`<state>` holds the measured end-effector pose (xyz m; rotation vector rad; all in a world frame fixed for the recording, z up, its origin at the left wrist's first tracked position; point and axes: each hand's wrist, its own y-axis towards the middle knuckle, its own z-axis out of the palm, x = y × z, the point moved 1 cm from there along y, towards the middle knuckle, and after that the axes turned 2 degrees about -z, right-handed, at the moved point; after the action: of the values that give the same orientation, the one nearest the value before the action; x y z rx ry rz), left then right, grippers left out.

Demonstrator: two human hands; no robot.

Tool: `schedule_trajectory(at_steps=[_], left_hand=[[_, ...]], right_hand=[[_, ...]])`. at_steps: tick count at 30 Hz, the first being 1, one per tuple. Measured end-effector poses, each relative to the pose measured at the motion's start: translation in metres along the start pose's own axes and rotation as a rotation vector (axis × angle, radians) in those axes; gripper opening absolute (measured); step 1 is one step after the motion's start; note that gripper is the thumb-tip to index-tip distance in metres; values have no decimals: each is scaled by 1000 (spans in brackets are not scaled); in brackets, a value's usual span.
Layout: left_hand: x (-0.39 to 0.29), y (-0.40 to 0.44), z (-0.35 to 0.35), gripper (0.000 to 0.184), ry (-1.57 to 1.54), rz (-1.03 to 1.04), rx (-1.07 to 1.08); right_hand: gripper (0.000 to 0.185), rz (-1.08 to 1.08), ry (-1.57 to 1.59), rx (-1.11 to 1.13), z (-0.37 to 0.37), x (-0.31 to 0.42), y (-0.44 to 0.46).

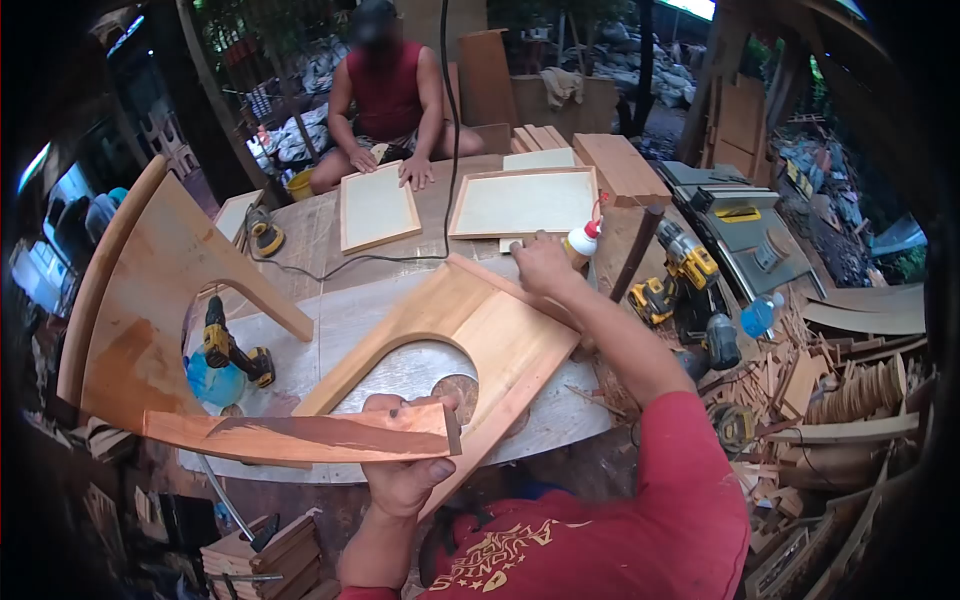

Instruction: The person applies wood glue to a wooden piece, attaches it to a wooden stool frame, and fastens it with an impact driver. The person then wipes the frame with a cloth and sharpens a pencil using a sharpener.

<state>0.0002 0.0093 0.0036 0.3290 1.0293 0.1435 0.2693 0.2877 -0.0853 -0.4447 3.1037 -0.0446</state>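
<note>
My left hand (pixel 405 480) is wrapped round a long, flat wooden piece (pixel 300 436) with a dark brown streak, near the front edge of the table. My right hand (pixel 545 265) reaches over the upper edge of a pale wooden panel (pixel 500 345) with an arched cutout; its fingers are bent at the edge, beside a white glue bottle (pixel 582 240) with a red cap. What the right fingers hold, if anything, is hidden. A second arched panel (pixel 150 310) stands upright at the left, a yellow and black drill (pixel 232 350) beside it.
Across the table (pixel 350 290) a person (pixel 385 100) sits with both hands at a framed board (pixel 380 207). Another framed board (pixel 525 203) lies beside it. More drills (pixel 685 255), a table saw (pixel 745 240) and wood scraps are at the right. A black cable crosses the table.
</note>
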Motion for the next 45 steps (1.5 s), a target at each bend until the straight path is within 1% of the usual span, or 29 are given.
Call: schedule_trajectory(at_steps=[2,3,5,6,9,11,13,14,16,17,18,20,21,22,24,26,28,29,30,31,33,34,35,37,38,41,43,44,45], left_hand=[[-18,-14,-6,71,-1,-31,-34],[10,3,15,69,-65,-27,-20],[8,5,12,67,-125,-16,27],[6,10,14,65,-102,13,40],[8,8,13,65,-147,19,16],[5,5,16,64,-171,22,-30],[1,5,19,63,-195,40,-83],[1,3,12,61,-289,21,-57],[-8,9,12,61,-273,101,-98],[-12,7,11,61,-265,132,-121],[-11,6,0,62,-292,51,-25],[-6,5,-7,66,-352,75,-71],[-6,3,-7,68,-387,83,-92],[-14,5,-1,70,-303,129,-99],[-20,5,-1,70,-300,102,-102],[-23,6,-5,66,-325,104,-82],[-26,8,-8,62,-330,89,-54],[-27,8,-9,60,-332,80,-43],[-28,9,-10,56,-338,84,-26],[-30,8,-10,56,-342,69,-14],[-36,10,-11,56,-348,40,17],[-38,11,-10,54,-329,51,37],[-41,10,-10,54,-338,38,47],[-47,14,-9,53,-358,29,72],[-50,15,-9,52,-361,39,87],[-55,18,-12,52,-394,41,82],[-53,17,-11,53,-369,-1,97],[-55,17,-13,53,-353,1,77],[-55,18,-13,54,-343,-13,83]], right_hand=[[51,5,-367,162,20,-9,27],[50,19,-571,280,26,-66,45],[51,102,-582,449,60,-91,74],[50,103,-613,468,62,-91,83],[53,154,-643,605,97,-104,112],[56,130,-772,705,117,-113,118],[58,141,-792,690,107,-104,113],[58,155,-746,633,97,-98,105],[59,166,-673,528,64,-77,85],[61,156,-653,531,49,-64,72],[62,156,-633,517,27,-53,69],[67,153,-592,449,-10,-30,54],[65,119,-493,378,-35,-21,45],[64,86,-392,312,-55,-13,36],[68,25,-147,-4,-74,-6,25],[75,-27,63,-184,-112,14,6],[79,-156,317,-521,-145,31,-16],[75,-200,478,-586,-171,43,-38],[70,-306,781,-701,-181,50,-48],[68,-312,930,-741,-193,57,-62],[64,-451,1373,-901,-212,77,-103],[59,-458,1420,-1004,-214,81,-114],[54,-501,1463,-1024,-214,81,-124],[54,-480,1620,-1078,-211,89,-148],[52,-435,1634,-1136,-210,95,-161],[51,-564,1774,-1027,-206,88,-189],[55,-507,1706,-1039,-213,91,-207],[59,-523,1651,-1056,-213,88,-209],[65,-555,1682,-1043,-213,91,-214]])
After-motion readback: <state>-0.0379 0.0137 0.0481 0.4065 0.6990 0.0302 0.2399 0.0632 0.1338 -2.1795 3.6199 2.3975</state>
